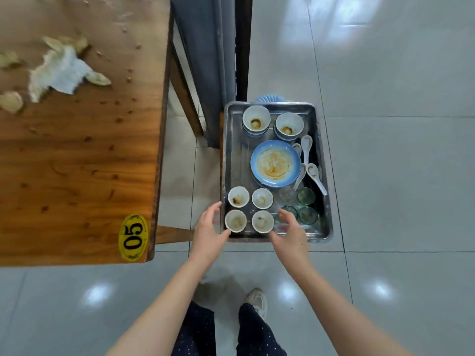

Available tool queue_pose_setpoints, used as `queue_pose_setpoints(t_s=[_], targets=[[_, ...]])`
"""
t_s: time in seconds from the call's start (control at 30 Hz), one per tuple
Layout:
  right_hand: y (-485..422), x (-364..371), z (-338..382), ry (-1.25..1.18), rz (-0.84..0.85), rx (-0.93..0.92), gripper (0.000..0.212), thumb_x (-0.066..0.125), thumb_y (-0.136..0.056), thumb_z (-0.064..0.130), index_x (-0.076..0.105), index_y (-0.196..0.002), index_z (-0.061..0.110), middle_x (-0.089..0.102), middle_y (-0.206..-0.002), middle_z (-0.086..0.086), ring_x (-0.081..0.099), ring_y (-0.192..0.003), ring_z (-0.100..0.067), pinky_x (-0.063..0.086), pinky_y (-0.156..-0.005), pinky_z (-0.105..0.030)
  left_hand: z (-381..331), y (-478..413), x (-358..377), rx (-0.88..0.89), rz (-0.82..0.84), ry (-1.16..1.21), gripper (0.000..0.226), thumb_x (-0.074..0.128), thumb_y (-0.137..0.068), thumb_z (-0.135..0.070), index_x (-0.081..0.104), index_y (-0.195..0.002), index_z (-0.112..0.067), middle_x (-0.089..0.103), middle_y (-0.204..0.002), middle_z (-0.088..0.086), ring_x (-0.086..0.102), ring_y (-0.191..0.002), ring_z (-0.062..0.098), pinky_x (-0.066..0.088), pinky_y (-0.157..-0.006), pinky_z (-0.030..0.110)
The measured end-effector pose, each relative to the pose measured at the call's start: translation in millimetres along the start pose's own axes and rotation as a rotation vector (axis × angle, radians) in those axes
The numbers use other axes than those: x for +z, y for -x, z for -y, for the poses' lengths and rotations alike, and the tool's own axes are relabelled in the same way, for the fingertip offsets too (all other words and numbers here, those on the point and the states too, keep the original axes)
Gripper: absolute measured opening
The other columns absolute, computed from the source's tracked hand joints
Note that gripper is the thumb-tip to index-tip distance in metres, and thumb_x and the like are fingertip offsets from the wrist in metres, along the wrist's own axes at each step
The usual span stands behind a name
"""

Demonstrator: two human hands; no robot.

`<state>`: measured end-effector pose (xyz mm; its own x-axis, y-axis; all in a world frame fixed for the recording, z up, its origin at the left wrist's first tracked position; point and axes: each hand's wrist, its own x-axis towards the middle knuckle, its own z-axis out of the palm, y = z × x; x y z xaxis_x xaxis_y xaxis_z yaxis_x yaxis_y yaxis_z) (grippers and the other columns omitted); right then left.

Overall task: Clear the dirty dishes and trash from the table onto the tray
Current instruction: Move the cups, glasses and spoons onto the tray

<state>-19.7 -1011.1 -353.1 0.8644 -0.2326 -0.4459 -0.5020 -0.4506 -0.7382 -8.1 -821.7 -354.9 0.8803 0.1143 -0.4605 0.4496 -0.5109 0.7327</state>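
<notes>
- The person's pale sneaker (257, 300) stands on the glossy grey tiled floor (398, 188), on the near side of the rectangular stainless-steel tray (235, 160).
- The left hand (208, 235) hovers at the tray's near-left corner, fingers loosely spread and holding nothing. Whether it touches the rim is unclear.
- The right hand (290, 233) is over the tray's near edge, fingers likewise apart and relaxed, gripping nothing.
- In the tray's near-left part stand four small white ceramic cups in a square, all upright and stained brown inside: two in front (235, 221) (262, 221) and two behind (238, 197) (262, 198).
- In the tray's near-right part sit small glass cups, three greenish (307, 215) (290, 211) (305, 196) and one clear (287, 194).
- At the tray's centre lies a round blue-rimmed plate (275, 163) smeared with orange-brown sauce.
- Along the tray's right side lie white ceramic soup spoons (316, 177) (306, 147).
- At the tray's far end are two stacks of white bowls with blue outsides (256, 120) (289, 125), each with a brown residue at the bottom.
- A pale blue ribbed object (270, 99) peeks out just past the tray's far rim.
- Left of the tray stands a brown wooden table (77, 163) bearing a yellow oval sticker marked 05 (133, 237).
- Farther left on it lie a crumpled white tissue (61, 70), yellowish food scraps (10, 101) and scattered crumbs (129, 73), well apart from the tray.
</notes>
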Motion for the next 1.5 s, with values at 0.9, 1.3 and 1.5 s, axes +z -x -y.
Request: queue_pose_setpoints(t_s=[0.9,1.3,1.5], targets=[[103.8,41.8,340.9,0.083,0.062,-0.522,0.051,0.062,-0.088,0.003,0.05,-0.134,0.019,0.056,-0.132,-0.001,0.05,-0.123,-0.019,0.041,-0.093,-0.025,-55.3,94.8,-355.3,0.021,-0.374,0.246,0.055,0.064,-0.089,-0.005,0.047,-0.136,-0.027,0.047,-0.139,0.001,0.054,-0.102,0.009,0.044,-0.056,0.006],[148.1,223.6,450.0,0.092,0.123,-0.556,0.05,0.062,-0.088,0.006,0.05,-0.135,0.02,0.053,-0.137,0.0,0.05,-0.124,-0.017,0.047,-0.093,-0.025,43.5,81.2,-542.0,0.003,-0.433,0.256,0.053,0.062,-0.089,0.0,0.048,-0.137,-0.02,0.051,-0.135,0.005,0.056,-0.097,0.01,0.048,-0.051,0.009],[146.6,264.2,456.7,0.114,0.126,-0.54,0.05,0.062,-0.087,0.004,0.051,-0.132,0.022,0.055,-0.132,0.0,0.051,-0.114,-0.013,0.04,-0.081,-0.016,81.9,77.7,-576.9,-0.016,-0.465,0.293,0.053,0.061,-0.087,0.001,0.05,-0.133,-0.024,0.053,-0.132,0.001,0.059,-0.095,0.011,0.049,-0.056,0.016]])
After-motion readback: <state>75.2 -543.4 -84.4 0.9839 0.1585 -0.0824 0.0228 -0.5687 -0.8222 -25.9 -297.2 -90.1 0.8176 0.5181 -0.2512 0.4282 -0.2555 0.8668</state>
